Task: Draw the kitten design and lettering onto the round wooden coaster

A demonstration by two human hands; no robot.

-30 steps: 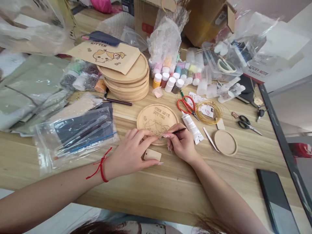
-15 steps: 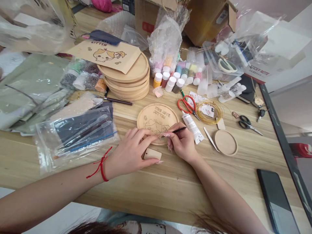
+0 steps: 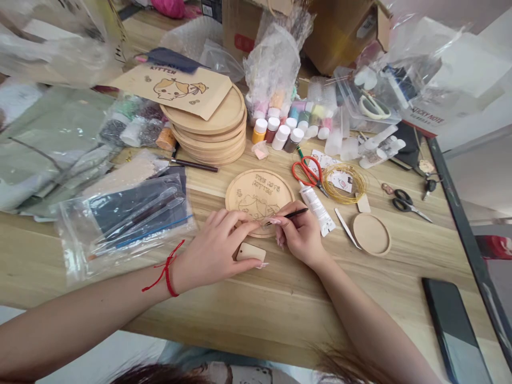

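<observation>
A round wooden plate (image 3: 235,192) with raised rim lies in front of me, bearing a line drawing of a kitten and lettering. My left hand (image 3: 218,242) rests with fingers stretched out and fingertips on the plate's near part; its thumb is spread over a small wooden tag (image 3: 250,253) with a hole. In the pinched fingers of my right hand (image 3: 298,234), at the plate's right edge, is a slim black tool (image 3: 296,213). Its tip points left, close to my left fingertips. Whether it is a pen or tweezers is unclear.
Right of the plate lie a white tube (image 3: 318,208), red-handled scissors (image 3: 308,170), a gold wire coil (image 3: 344,198), black scissors (image 3: 402,200) and a small round tray (image 3: 372,234). Stacked plates (image 3: 212,144) and paint jars (image 3: 280,137) stand behind. A phone (image 3: 452,325) lies at right.
Hardly anything differs. The view has shifted very slightly, and both hands keep their places at the plate, the right with the slim black tool.
</observation>
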